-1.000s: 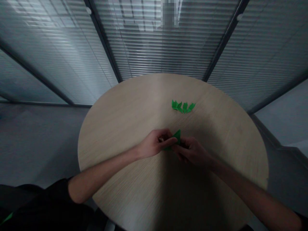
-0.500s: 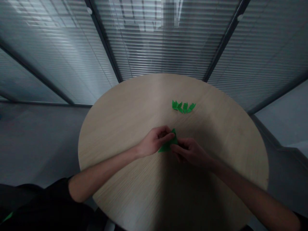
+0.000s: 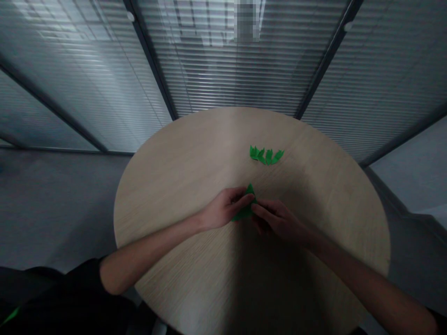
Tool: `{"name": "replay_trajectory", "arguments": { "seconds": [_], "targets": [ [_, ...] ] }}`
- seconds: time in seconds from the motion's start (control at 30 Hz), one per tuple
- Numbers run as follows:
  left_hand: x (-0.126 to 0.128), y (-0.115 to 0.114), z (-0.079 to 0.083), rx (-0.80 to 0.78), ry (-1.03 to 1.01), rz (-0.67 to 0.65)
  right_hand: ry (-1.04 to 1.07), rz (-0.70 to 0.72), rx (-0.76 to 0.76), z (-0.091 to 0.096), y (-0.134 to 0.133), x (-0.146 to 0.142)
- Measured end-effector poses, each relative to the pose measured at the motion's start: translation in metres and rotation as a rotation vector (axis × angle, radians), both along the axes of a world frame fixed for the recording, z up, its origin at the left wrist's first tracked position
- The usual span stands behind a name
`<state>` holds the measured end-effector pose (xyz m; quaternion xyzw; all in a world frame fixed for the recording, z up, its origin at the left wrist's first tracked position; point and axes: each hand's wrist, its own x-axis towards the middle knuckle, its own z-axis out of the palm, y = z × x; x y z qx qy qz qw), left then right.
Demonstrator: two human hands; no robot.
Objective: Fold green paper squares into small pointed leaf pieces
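The paper [image 3: 243,214] sits between both hands above the middle of the desk [image 3: 181,153]; whether it touches the wood, I cannot tell. The left hand [image 3: 228,207] clamps it under the thumb, a point poking out beyond; the right hand [image 3: 279,221] pinches its right edge. Good handling likely wants a flat, steady left thumb and a light right pinch, edges aligned before pressing. Green pieces [image 3: 268,157] lie farther off.
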<state>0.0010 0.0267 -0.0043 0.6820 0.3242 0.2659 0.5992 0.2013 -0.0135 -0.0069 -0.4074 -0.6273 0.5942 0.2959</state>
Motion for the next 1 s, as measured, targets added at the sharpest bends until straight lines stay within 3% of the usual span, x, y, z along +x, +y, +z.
{"name": "replay_trajectory", "arguments": {
  "seconds": [0.5, 0.77, 1.0],
  "targets": [
    [-0.001, 0.002, -0.005, 0.04, 0.032, -0.05, -0.03, 0.062, 0.049, -0.002, -0.005, 0.002],
    [0.002, -0.001, 0.001, 0.108, 0.013, 0.035, -0.017, 0.042, 0.049, -0.004, -0.001, 0.005],
    [-0.001, 0.015, 0.001, 0.0, -0.096, 0.22, -0.028, -0.025, -0.006, -0.004, -0.001, 0.002]
  ]
}}
